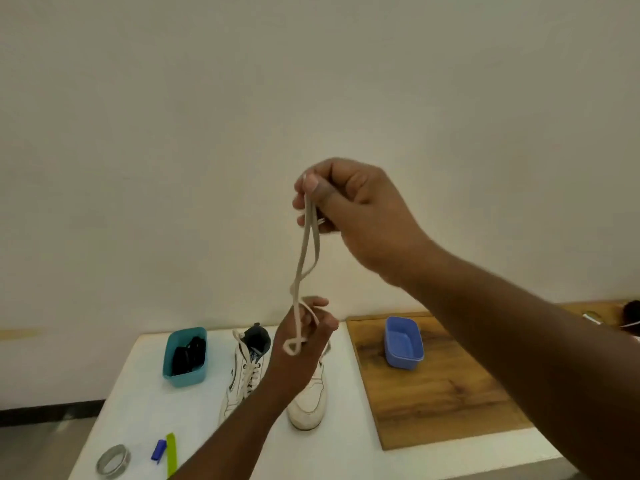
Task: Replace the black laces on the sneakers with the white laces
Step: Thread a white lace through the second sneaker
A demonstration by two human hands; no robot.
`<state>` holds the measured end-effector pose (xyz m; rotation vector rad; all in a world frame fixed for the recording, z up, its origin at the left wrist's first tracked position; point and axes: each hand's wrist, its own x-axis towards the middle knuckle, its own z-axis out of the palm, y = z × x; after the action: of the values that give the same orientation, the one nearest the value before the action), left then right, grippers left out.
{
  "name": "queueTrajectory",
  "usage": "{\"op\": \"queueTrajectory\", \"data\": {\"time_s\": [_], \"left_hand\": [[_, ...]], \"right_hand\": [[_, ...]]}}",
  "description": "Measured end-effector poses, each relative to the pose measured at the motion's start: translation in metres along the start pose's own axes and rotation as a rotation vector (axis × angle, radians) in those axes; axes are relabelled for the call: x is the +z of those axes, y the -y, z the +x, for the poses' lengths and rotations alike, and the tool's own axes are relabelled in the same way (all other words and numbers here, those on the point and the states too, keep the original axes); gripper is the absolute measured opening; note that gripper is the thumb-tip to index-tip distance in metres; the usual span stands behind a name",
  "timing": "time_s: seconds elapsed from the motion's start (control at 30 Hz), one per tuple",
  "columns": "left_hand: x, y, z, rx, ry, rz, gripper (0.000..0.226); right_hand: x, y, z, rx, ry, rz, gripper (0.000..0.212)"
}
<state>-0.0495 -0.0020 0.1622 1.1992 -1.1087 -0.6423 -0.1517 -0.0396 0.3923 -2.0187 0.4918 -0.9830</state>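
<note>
The white table [145, 393] carries a wooden board [433, 393] on its right part, and on that board stands an empty blue tub [403, 342]. Two white sneakers sit side by side near the table's middle, toes toward the viewer: the left sneaker [242, 379] is already threaded with white lace, while the right sneaker [310, 403] is largely hidden behind the left forearm, so its lacing cannot be confirmed. A teal tub [185, 356] just left of the shoes holds the black laces [188, 353], coiled in a heap. A tape roll [112, 460], a blue clip [158, 450] and a green strip [171, 453] lie at the near left edge. The right hand [356, 216] is raised well above the shoes, thumb and fingers pinched on the two upper ends of a white lace [304, 258]. The left hand [301, 344], lower down, pinches the lace where it bends into a small loop. Between the hands the lace runs near vertical, doubled, its long axis upright and slightly twisted. Judged as light, flat, limp cord with no stiffness: it will sag unless tensioned, and is probably best taken at the stiffer tips for threading.
</note>
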Motion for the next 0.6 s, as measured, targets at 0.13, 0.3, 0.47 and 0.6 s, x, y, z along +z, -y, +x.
{"op": "queueTrajectory", "data": {"time_s": [0.13,0.3,0.47,0.6], "left_hand": [[-0.031,-0.06,-0.003,-0.035,0.035,0.011,0.029],[-0.073,-0.112,-0.02,-0.103,0.398,0.2,0.053],[-0.056,-0.189,-0.015,0.021,0.216,-0.133,0.017],[-0.058,-0.234,-0.002,0.145,-0.051,-0.149,0.026]], "right_hand": [[0.003,-0.024,-0.012,0.047,-0.066,-0.056,0.02],[-0.003,-0.009,-0.011,-0.089,-0.173,-0.094,0.02],[0.0,0.026,-0.005,-0.246,-0.136,-0.188,0.018],[-0.006,0.051,-0.01,-0.341,-0.143,-0.226,0.018]]}}
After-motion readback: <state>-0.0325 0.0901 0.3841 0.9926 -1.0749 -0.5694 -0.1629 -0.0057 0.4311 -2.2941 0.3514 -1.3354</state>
